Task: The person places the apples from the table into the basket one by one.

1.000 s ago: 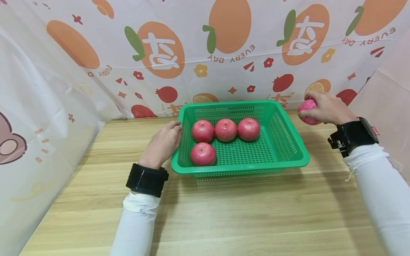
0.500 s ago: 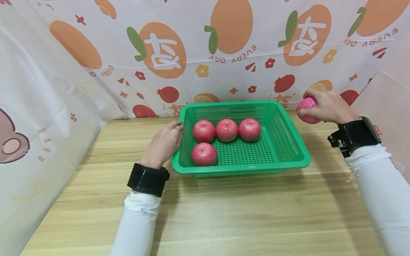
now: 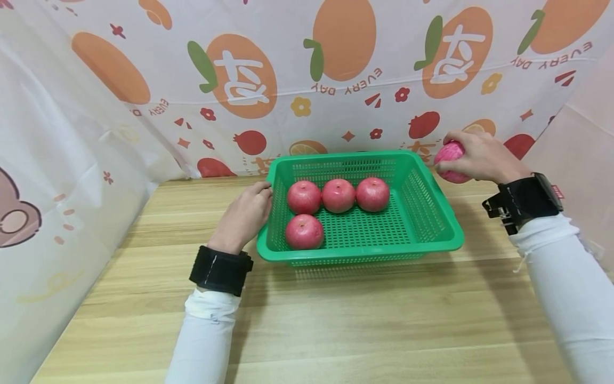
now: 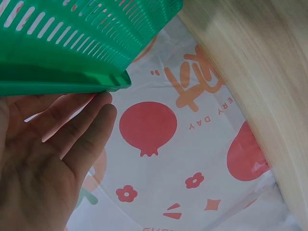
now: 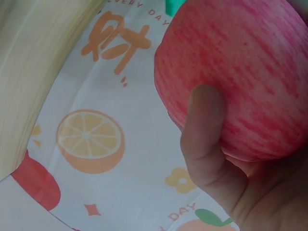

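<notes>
My right hand (image 3: 484, 156) grips a red-streaked apple (image 3: 450, 161) above the table, beyond the right side of a green plastic basket (image 3: 361, 249). In the right wrist view the thumb (image 5: 204, 130) presses along the side of the apple (image 5: 240, 72). At the basket's left end, my left hand (image 3: 244, 216) touches the rim. The left wrist view shows its fingers (image 4: 89, 139) nearly straight, their tips right at the rim's edge (image 4: 62, 89). Inside the basket, three apples (image 3: 338, 196) stand in a back row, and one more apple (image 3: 304, 232) sits at the front left.
The basket stands on a light wood table (image 3: 336, 325). Behind it hangs a white cloth (image 3: 288, 58) printed with fruit, which also covers the left side. A pale panel (image 3: 590, 176) borders the right side. Each wrist wears a black strap (image 3: 220, 270).
My right hand has shifted a little to the left and slightly up with the apple, closer to the basket. My left hand, the basket and the apples in it stay put.
</notes>
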### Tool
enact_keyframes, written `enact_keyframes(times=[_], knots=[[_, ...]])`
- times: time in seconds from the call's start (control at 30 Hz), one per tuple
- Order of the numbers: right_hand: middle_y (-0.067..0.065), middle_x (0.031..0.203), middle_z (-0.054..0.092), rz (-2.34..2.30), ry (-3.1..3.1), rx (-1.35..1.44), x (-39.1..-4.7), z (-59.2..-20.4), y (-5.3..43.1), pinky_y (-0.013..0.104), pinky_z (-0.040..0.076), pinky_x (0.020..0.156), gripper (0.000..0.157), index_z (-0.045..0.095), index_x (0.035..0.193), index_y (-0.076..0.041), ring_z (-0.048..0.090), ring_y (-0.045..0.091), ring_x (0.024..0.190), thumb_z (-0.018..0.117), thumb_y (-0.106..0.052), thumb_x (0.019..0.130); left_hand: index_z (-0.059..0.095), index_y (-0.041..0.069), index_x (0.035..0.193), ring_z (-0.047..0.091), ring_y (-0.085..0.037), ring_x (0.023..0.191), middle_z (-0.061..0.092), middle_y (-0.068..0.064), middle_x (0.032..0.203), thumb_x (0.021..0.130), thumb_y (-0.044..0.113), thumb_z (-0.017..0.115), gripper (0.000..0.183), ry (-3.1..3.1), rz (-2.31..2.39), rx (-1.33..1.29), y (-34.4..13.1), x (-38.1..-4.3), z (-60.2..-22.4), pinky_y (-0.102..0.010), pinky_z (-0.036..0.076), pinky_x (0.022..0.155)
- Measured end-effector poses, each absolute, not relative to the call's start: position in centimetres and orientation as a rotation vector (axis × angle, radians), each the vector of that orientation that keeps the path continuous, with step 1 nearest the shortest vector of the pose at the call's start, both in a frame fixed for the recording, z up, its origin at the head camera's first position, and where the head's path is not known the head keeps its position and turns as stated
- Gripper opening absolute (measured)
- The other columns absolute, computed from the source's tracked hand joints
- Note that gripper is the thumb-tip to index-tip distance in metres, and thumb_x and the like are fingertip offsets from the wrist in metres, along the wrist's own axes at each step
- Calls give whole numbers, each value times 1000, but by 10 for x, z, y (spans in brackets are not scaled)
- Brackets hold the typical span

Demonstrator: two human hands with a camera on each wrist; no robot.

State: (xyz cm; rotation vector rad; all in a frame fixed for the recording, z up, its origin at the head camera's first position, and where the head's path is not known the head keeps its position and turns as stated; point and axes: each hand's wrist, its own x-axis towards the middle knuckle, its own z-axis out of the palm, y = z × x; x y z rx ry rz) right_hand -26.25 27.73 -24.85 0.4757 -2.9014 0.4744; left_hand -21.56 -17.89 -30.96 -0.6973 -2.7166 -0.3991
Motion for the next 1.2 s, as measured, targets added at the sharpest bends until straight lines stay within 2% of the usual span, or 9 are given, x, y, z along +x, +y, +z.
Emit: enact_keyframes(times=[0.4,0.7,0.97,1.0,1.2], knots=[[29,111,57,476,-2922,496,-262,-242,267,58,55,69,54,56,127,-1,42,50,111,72,-34,88,63,-18,121,57,-45,123,56,-32,134,100,-1,59,27,-2739,-407,-685,-179,-216,-309,-54,48,102],[27,108,60,500,-2902,529,-260,-238,261,48,52,65,52,56,126,-1,48,48,102,72,-33,89,64,-18,120,57,-45,123,57,-32,133,100,-1,59,27,-2732,-403,-689,-179,-215,-308,-54,49,101],[27,116,58,514,-2925,510,-257,-233,255,54,54,70,54,55,130,-3,47,48,106,71,-34,89,64,-18,119,59,-45,121,58,-32,132,99,-2,60,26,-2708,-394,-702,-178,-216,-308,-54,50,101],[27,117,58,516,-2923,513,-257,-233,254,55,53,73,54,55,130,-3,47,48,106,71,-34,89,64,-18,118,59,-45,120,58,-32,131,99,-2,60,25,-2702,-391,-704,-178,-217,-308,-54,50,100],[26,117,57,525,-2909,569,-255,-233,246,56,54,74,52,57,127,-4,51,45,103,73,-33,88,64,-18,118,59,-44,120,58,-32,131,99,-2,60,25,-2703,-392,-704,-178,-216,-308,-53,50,100]])
